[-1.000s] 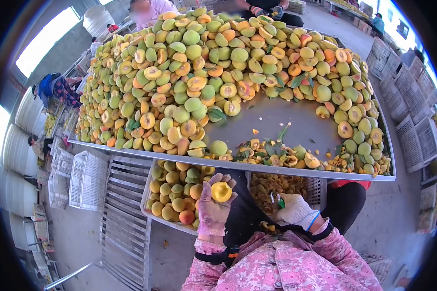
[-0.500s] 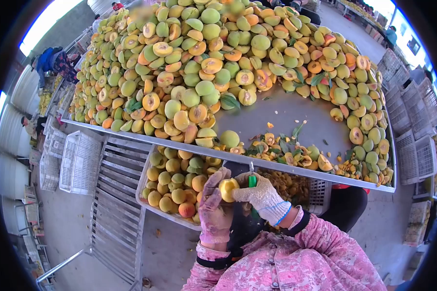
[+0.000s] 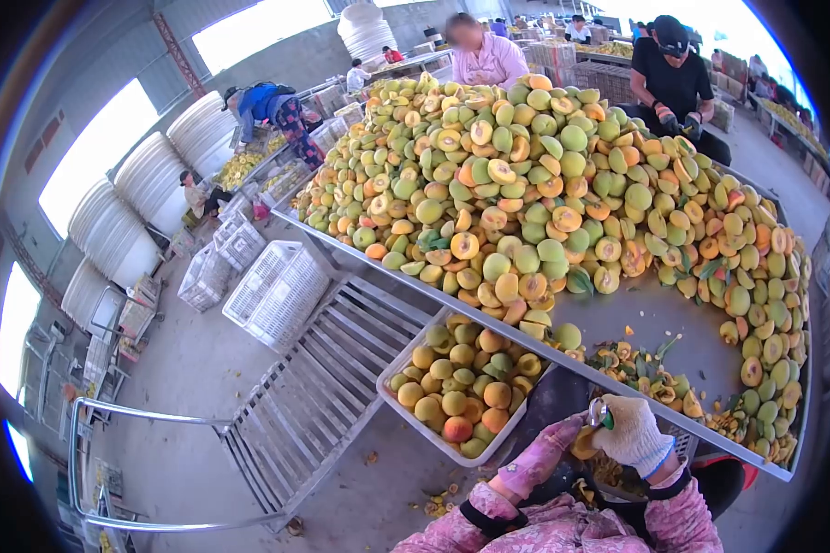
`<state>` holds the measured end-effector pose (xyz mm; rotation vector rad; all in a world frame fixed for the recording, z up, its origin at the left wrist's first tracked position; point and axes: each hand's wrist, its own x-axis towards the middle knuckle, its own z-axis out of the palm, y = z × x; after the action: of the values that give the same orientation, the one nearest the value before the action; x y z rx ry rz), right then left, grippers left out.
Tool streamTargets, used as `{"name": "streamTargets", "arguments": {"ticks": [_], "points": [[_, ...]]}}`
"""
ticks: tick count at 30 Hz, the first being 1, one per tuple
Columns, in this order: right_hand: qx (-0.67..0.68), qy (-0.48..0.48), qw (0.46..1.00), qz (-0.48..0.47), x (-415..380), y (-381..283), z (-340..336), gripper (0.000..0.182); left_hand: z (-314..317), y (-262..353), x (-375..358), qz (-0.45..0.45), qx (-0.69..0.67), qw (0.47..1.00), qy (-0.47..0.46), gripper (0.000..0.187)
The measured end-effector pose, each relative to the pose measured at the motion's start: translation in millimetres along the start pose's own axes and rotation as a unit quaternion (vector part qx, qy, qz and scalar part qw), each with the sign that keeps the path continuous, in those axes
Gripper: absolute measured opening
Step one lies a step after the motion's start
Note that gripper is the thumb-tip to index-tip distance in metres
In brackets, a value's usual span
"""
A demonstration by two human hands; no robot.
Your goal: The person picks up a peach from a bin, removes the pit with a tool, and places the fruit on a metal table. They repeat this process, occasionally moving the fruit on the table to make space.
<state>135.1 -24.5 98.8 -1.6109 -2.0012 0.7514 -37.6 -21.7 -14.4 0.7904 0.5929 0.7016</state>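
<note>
My left hand [image 3: 542,456], in a pink-stained glove, is closed around a yellow peeled apricot [image 3: 584,446], partly hidden between my hands. My right hand [image 3: 634,435], in a whitish knit glove, grips a green-handled tool [image 3: 607,419] whose metal ring end shows above the fruit. Both hands are close together just below the metal table's front edge. On that table [image 3: 655,318] lies a big heap of apricots [image 3: 516,175], many of them halved. A crate of whole apricots [image 3: 470,387] stands left of my hands.
Scraps and peelings [image 3: 636,369] lie near the table's front edge. A slatted metal cart [image 3: 332,359] with a tubular handle stands at left, with white plastic crates [image 3: 277,286] behind it. Across the heap are a person in pink [image 3: 489,63] and a person in black [image 3: 673,88].
My view has lifted and swung left, so the hands now appear lower and further right. The green-handled tool's metal ring end has tilted toward the left hand, over the apricot.
</note>
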Motion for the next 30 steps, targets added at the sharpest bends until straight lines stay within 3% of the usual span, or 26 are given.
{"name": "streamTargets", "arguments": {"ticks": [2,5,8,12,16,20,26,30], "points": [[0.016,-0.002,1.0,0.002,-2,4,5,0.022,8,8,-7,-0.057,0.026,0.997,0.035,0.05],[0.136,0.013,0.99,0.029,-10,9,11,0.027,19,24,-16,-0.112,-0.044,0.991,0.061,0.049],[0.145,0.059,0.986,0.054,-17,9,9,0.032,16,17,-12,-0.029,-0.192,0.981,0.023,0.045],[0.155,0.089,0.982,0.061,-23,17,13,0.034,14,24,-13,0.061,-0.181,0.98,0.05,0.046],[0.077,0.102,0.989,0.079,-30,-10,-2,0.029,18,37,-7,0.156,-0.197,0.968,0.017,0.039],[-0.07,0.083,0.992,0.066,-25,4,18,0.026,16,36,0,0.116,-0.253,0.957,0.08,0.04],[-0.162,0.036,0.976,0.14,-16,9,30,0.028,30,32,2,0.106,-0.169,0.975,0.092,0.037],[-0.209,0.086,0.972,0.065,-18,33,47,0.022,32,30,4,0.088,-0.117,0.983,0.109,0.039]]}}
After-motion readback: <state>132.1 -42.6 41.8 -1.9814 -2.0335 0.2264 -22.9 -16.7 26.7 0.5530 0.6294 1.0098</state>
